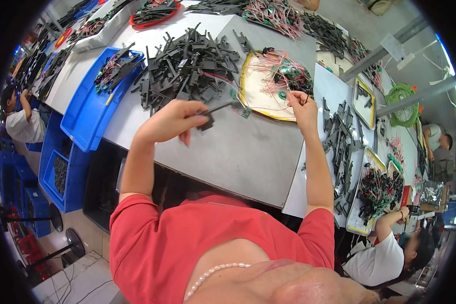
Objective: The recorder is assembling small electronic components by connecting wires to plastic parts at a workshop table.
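Observation:
My left hand (pixel 175 119) is closed round a black plastic part (pixel 207 122) with a long thin arm, held above the grey table. Close to that arm's tip is a small green circuit board (pixel 245 112). On the right, my right hand (pixel 304 109) pinches thin pink wires (pixel 288 83) at the edge of a white tray (pixel 256 99) with a yellow rim. A tangle of pink wires, green boards and black parts (pixel 300 76) fills the tray's far right side. Beyond my left hand rises a big heap of similar black plastic parts (pixel 192 63).
A blue bin (pixel 78 119) holding wired parts stands at the left. More black parts (pixel 339 147) lie on the right-hand table, near a tray of wired parts (pixel 377 192). One co-worker (pixel 385 253) sits at the lower right; others are at the far left and far right.

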Action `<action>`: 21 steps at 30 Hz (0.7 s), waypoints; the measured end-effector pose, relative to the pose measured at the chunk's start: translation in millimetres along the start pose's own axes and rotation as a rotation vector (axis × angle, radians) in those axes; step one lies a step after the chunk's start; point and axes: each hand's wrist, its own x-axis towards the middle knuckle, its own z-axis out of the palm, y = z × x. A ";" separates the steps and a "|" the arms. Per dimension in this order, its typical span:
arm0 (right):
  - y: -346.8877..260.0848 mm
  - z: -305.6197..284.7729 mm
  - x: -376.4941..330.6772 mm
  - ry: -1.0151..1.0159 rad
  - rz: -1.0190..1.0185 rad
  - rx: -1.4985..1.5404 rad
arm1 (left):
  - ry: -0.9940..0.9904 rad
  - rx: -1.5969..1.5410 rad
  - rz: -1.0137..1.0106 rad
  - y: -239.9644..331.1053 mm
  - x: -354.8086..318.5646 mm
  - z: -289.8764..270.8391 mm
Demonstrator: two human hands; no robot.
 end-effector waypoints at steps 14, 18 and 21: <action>-6.8 0.8 -3.2 0.019 -0.027 -0.080 | 0.121 -0.876 -0.001 7.5 221.2 60.0; -11.4 -1.6 -2.7 -0.006 -0.026 -0.100 | 0.082 -0.909 -0.096 3.1 243.7 74.7; -10.6 -3.8 -1.4 -0.019 -0.016 -0.119 | 0.033 -0.955 -0.111 -2.8 247.7 76.1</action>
